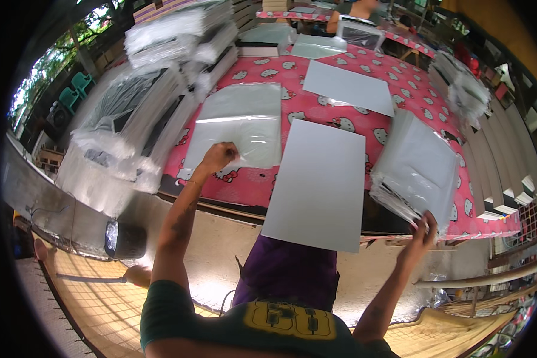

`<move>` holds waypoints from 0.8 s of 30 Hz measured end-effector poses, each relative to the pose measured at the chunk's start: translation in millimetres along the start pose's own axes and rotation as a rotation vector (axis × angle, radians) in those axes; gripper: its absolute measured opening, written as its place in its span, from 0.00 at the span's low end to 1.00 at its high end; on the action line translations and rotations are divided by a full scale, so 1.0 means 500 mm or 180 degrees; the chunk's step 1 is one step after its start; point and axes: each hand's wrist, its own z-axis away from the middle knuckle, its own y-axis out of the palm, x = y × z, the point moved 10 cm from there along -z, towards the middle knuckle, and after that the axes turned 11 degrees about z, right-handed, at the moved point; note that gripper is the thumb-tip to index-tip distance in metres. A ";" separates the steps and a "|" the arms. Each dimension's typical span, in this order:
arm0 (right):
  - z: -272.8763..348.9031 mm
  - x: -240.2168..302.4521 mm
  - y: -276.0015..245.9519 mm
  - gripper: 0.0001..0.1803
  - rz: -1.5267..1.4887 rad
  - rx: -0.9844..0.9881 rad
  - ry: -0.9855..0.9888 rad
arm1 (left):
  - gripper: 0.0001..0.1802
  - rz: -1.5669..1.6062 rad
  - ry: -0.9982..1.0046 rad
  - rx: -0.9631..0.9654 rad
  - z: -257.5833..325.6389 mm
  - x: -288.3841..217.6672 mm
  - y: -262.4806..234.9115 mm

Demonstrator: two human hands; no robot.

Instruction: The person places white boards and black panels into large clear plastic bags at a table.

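My left hand is closed, its fingertips pinched at the near edge of a pile of clear plastic sleeves lying flat on the table. At the right, my right hand grips the near corner of a stack of plastic-wrapped sheets, thumb and fingers around its edge. Between my hands lies a large white board, its near end jutting over the table's front edge above my lap. Farther back rests another white board, turned at an angle.
A pink patterned cloth covers the table. Tall stacks of plastic-wrapped boards crowd the left side. Long pale boards and a wrapped bundle stand at the right. Another person is across the table. Green chairs stand far left.
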 end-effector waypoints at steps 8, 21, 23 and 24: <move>0.326 0.119 0.570 0.22 -0.1725 0.4014 0.1155 | 0.10 0.1158 0.0225 -0.0758 -0.029 -0.143 -0.048; 0.197 -0.090 0.612 0.28 -0.1632 0.2101 0.2821 | 0.11 0.2119 -0.1353 -0.2054 0.046 0.036 -0.086; 0.150 -0.034 0.532 0.31 -0.1289 0.1965 0.2421 | 0.13 0.3106 -0.0662 -0.3094 0.114 0.152 -0.295; 0.048 -0.087 0.476 0.29 -0.1714 0.1826 0.1924 | 0.10 0.2606 -0.0050 -0.2768 0.038 -0.056 -0.335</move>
